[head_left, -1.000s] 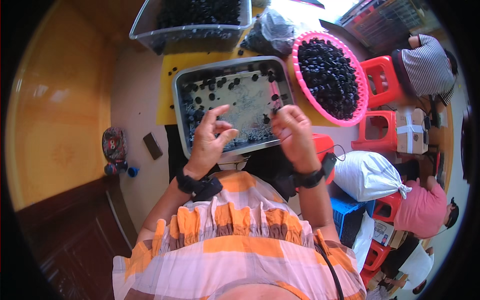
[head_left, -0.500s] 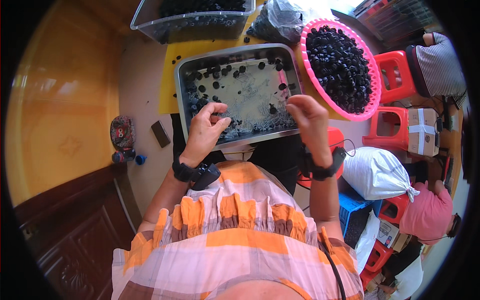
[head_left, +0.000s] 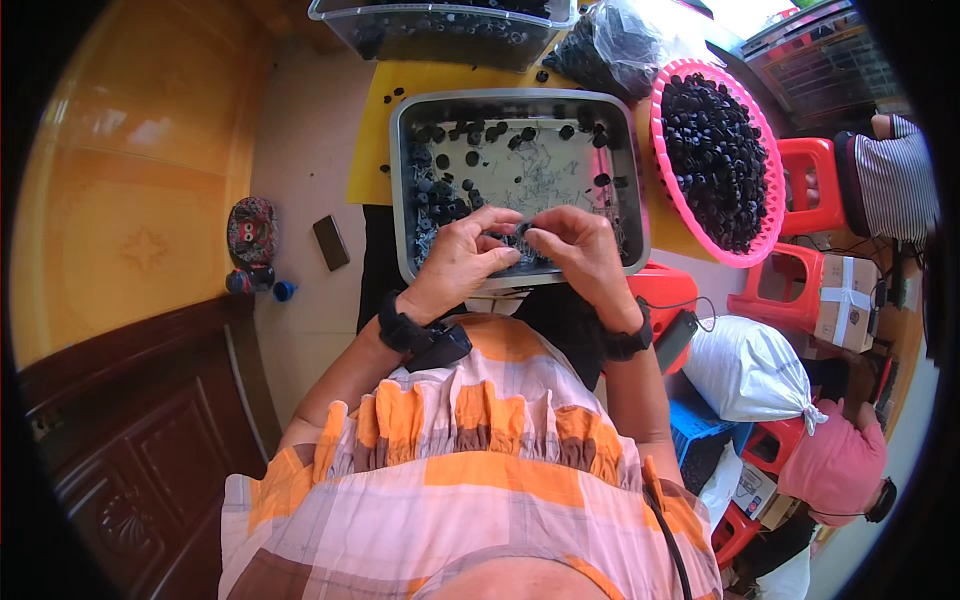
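My left hand [head_left: 458,262] and my right hand [head_left: 588,258] meet above the near side of a metal tray [head_left: 398,200]. My right thumb and forefinger pinch a small black cap-like piece [head_left: 523,229]. Close beside that piece, my left hand is curled with thumb and fingertips drawn together; whatever it may hold is too small to make out. Inside the tray, black round pieces [head_left: 450,205] lie mostly along the left and far sides. Thin clear slivers [head_left: 545,185] are scattered over its bottom.
A pink basket [head_left: 775,190] heaped with black pieces stands right of the tray. Behind are a clear plastic bin [head_left: 450,45] and a plastic bag [head_left: 625,40]. Red stools [head_left: 810,190], a white sack [head_left: 745,370] and other people [head_left: 835,460] are at the right. A phone [head_left: 331,243] lies on the floor.
My right hand has moved left and my hands have come together over the tray, with the black piece between them. The surroundings have shifted slightly right in view.
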